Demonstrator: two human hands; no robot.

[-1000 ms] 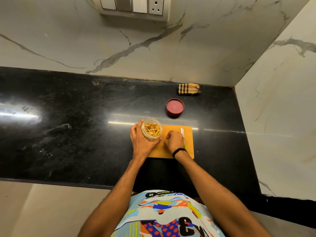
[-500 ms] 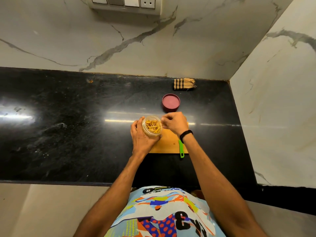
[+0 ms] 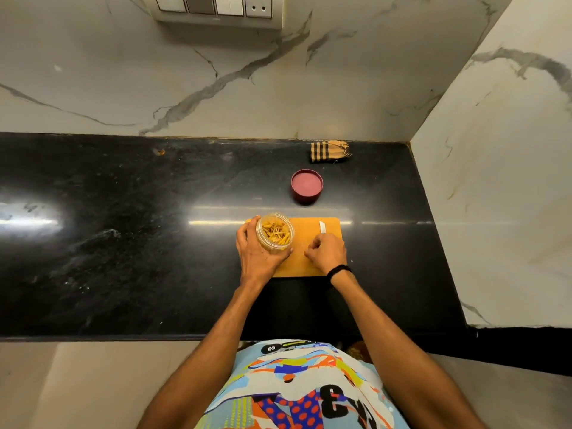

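My left hand (image 3: pixel 253 255) grips a clear round jar (image 3: pixel 275 232) of yellow sticks, held tilted at the left end of an orange cutting board (image 3: pixel 305 239). My right hand (image 3: pixel 328 252) rests on the board's right half with its fingers curled down. Whether they pinch anything is hidden. A knife's white blade (image 3: pixel 322 226) pokes out just beyond that hand, and its handle is covered by the hand.
A dark red lid (image 3: pixel 307 185) lies on the black counter (image 3: pixel 123 243) behind the board. A folded checked cloth (image 3: pixel 329 151) sits by the back wall. Marble walls close the back and the right side, and a switch panel (image 3: pixel 216 7) hangs above.
My right hand went up to the jar's mouth half a second ago and has come back down onto the board over the knife. My left hand has kept its hold on the jar.
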